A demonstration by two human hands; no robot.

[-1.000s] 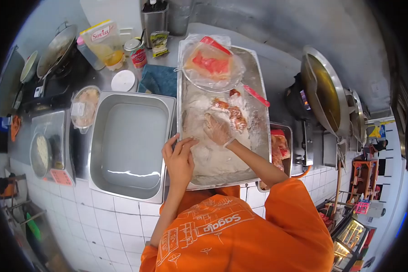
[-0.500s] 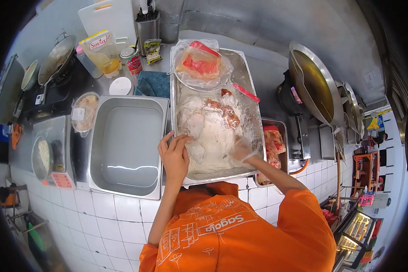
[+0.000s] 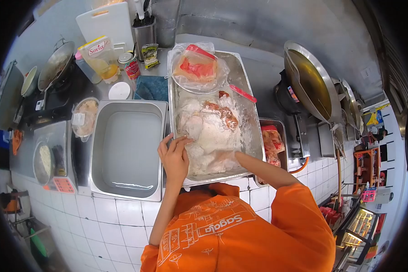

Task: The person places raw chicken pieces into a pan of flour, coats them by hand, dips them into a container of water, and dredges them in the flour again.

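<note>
A large metal tray [image 3: 254, 122] holds white flour [image 3: 213, 140] and floured pieces of meat. Several reddish-brown pieces of meat [image 3: 231, 119] lie partly coated near its middle. My left hand [image 3: 174, 156] rests at the tray's left rim, its fingers apart and holding nothing, the tips touching the flour's edge. Down in the flour at the near right is my right hand [image 3: 226, 157]; it is coated white and blurred, so its fingers do not show clearly. A strainer with a red-and-clear plastic bag [image 3: 197, 65] lies across the tray's far end, its red handle [image 3: 243, 93] over the right side.
A deep steel pan [image 3: 128, 149] of clear liquid stands left of the tray. To the right are a smaller pan of raw meat in plastic [image 3: 273, 144] and a wok of oil [image 3: 313, 81]. A can [image 3: 130, 66] and a blue cloth [image 3: 152, 87] sit behind.
My right hand has moved left and slightly down, deeper into the flour. The flour is more heaped in the middle of the tray. My left hand stays at the rim.
</note>
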